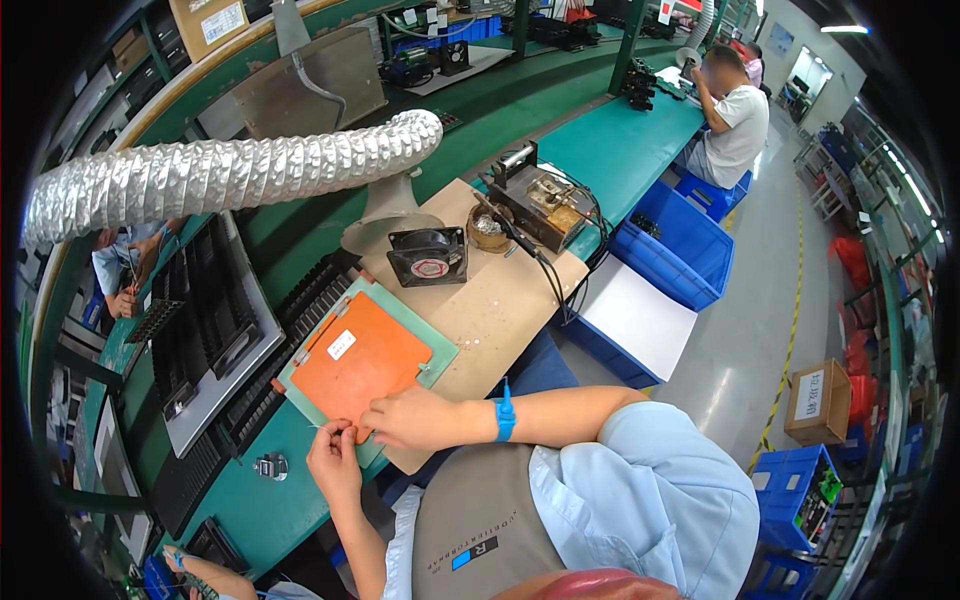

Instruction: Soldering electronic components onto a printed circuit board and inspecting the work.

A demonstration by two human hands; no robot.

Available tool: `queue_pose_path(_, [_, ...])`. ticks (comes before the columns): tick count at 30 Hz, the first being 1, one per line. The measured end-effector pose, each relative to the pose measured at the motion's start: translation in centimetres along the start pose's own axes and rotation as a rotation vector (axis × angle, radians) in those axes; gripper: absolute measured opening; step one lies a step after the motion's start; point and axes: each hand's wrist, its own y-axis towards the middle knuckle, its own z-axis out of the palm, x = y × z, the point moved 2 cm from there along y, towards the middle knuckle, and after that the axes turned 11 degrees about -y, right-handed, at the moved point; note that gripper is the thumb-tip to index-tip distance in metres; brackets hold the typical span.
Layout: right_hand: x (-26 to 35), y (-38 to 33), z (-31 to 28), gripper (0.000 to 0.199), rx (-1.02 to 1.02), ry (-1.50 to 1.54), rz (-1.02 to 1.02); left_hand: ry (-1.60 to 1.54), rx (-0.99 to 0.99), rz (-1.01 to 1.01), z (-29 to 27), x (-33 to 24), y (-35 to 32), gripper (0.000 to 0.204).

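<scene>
Pale-blue sleeve (650, 490) | fingers (378, 420) at orange plate (375, 350) | green bench (285, 508) | grey floor (728, 345)

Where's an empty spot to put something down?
The green table is bare between the metal machine and the seated person; the white sheet beside the blue tub is too. It's crowded around the fan, and at the orange plate, by the left hand and right hand.

At six o'clock on one orange panel (385, 360), which bears one white label (341, 344) and lies on one pale green board (437, 352), are the person's two grips, the left grip (335, 452) and the right grip (408, 420), the latter with one blue wristband (505, 415). One black fan (428, 258) stands at the panel's one o'clock; one silver duct (240, 175) spans the view's ten.
</scene>
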Motion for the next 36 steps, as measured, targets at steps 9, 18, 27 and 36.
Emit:
queue_pose_path(9, [3.0, 1.2, 2.8, 0.025, 0.142, -0.135, -0.079, -0.085, 0.042, 0.004, -0.4, 0.3, 0.4, 0.009])
queue_pose_path(18, [2.9, 1.3, 2.3, 0.018, 0.314, -0.111, 0.048, -0.113, 0.043, -0.044, -0.5, 0.0, 0.5, 0.009])
queue_pose_path(27, [2.8, 0.7, 3.0, 0.019, 0.035, -0.220, -0.116, -0.013, 0.049, -0.001, -0.6, -0.2, 0.5, 0.008])
queue_pose_path(36, [4.1, 1.3, 2.5, 0.021, 0.154, -0.282, -0.032, 0.050, 0.039, -0.023, -0.7, -0.7, 0.4, 0.007])
